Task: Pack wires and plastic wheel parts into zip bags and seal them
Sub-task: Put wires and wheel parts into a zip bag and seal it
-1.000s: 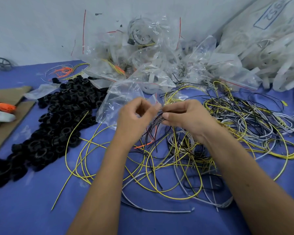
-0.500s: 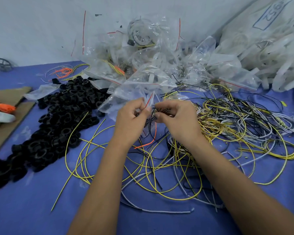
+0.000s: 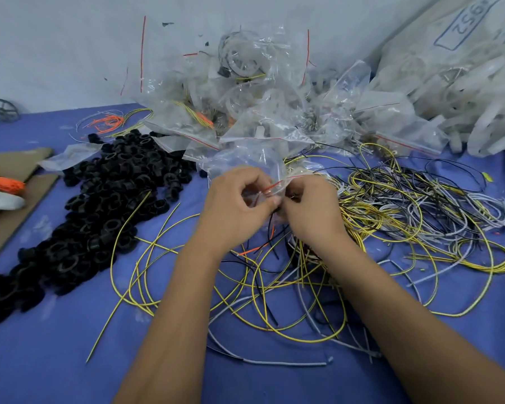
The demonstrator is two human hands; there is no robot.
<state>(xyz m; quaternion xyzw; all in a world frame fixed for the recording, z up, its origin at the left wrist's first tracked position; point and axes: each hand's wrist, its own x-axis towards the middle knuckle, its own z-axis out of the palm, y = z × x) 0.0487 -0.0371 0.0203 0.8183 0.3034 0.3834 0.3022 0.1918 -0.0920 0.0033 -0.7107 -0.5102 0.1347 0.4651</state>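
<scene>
My left hand point(image 3: 236, 208) and my right hand point(image 3: 312, 209) meet above the wire tangle. Both pinch the red-striped mouth of a clear zip bag point(image 3: 245, 161) that stands up behind my fingers. Thin black and orange wires point(image 3: 270, 231) hang down from between my hands. Loose yellow, black and grey wires point(image 3: 391, 217) sprawl over the blue table point(image 3: 56, 360) under and right of my hands. A heap of black plastic wheel parts point(image 3: 99, 217) lies to the left.
Filled zip bags point(image 3: 245, 91) are piled against the wall at the back. Large white sacks point(image 3: 464, 77) lean at the right. Cardboard sheets point(image 3: 9, 199) and an orange bundle point(image 3: 3, 182) lie at the left edge. A grey wheel point(image 3: 0, 109) sits far left.
My hands have come closer together and moved slightly away from me. The zip bag now stands up between them with its red-striped mouth at my fingertips.
</scene>
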